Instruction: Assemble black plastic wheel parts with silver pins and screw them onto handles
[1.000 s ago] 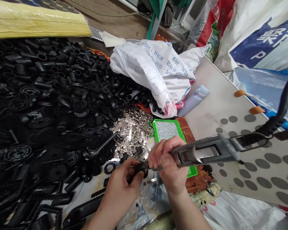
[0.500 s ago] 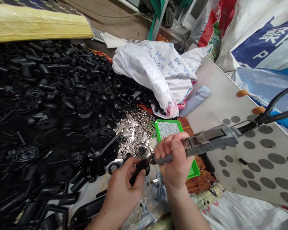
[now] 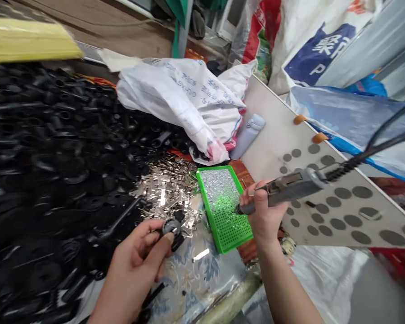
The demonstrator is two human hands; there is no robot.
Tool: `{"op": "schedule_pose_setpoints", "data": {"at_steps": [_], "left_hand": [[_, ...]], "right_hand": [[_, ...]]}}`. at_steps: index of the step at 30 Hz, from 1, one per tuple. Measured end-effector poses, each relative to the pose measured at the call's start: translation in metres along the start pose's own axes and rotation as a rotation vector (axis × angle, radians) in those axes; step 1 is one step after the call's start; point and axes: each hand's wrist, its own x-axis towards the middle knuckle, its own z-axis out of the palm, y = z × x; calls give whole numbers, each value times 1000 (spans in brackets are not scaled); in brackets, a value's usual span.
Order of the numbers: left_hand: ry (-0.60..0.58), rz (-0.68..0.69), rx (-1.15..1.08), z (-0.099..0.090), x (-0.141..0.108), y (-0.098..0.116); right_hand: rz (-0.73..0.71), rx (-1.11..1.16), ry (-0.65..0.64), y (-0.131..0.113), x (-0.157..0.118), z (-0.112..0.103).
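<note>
Between the fingers and thumb of my left hand [image 3: 140, 252] is a round black part [image 3: 172, 228], beside the pile of flat metal pieces [image 3: 167, 189]. My right hand [image 3: 265, 216] is wrapped round a grey electric screwdriver [image 3: 286, 186], whose cable runs off to the right. The screwdriver's tip is over the green perforated tray [image 3: 227, 245], where small silver screws [image 3: 219, 182] lie mostly at the far end. Whether the tip touches a screw is too small to tell.
Black plastic parts [image 3: 54, 157] heap up on the left. A white sack [image 3: 189, 99] and a pale bottle [image 3: 248, 135] stand behind the tray. A white board with grey dots [image 3: 273, 121] borders the right side.
My right hand has moved the screwdriver away from the black part to over the green tray. My left hand has drawn left with the part, and the view has shifted.
</note>
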Motion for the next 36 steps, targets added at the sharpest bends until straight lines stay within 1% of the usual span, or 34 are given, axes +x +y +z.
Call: {"op": "schedule_pose_setpoints", "data": {"at_steps": [2, 4, 9, 12, 18, 22, 25, 29, 36], "left_hand": [[13, 12, 7, -1, 0, 0], [20, 18, 6, -1, 1, -1], [63, 1, -8, -1, 3, -2], [95, -4, -7, -1, 5, -4], [113, -12, -3, 0, 8, -9], [134, -5, -4, 5, 4, -5], [145, -29, -9, 8, -1, 1], [141, -49, -26, 10, -3, 5], [88, -78, -37, 4, 3, 1]], "right_hand": [[31, -55, 42, 9, 0, -15], [53, -97, 76, 16, -3, -22], [79, -108, 134, 28, -11, -25], [79, -68, 127, 32, -11, -28], [81, -32, 104, 35, -11, -30], [80, -40, 105, 34, -11, -28], [75, -30, 94, 34, -11, -28], [49, -28, 67, 35, -11, -29], [70, -37, 32, 35, -12, -31]]}}
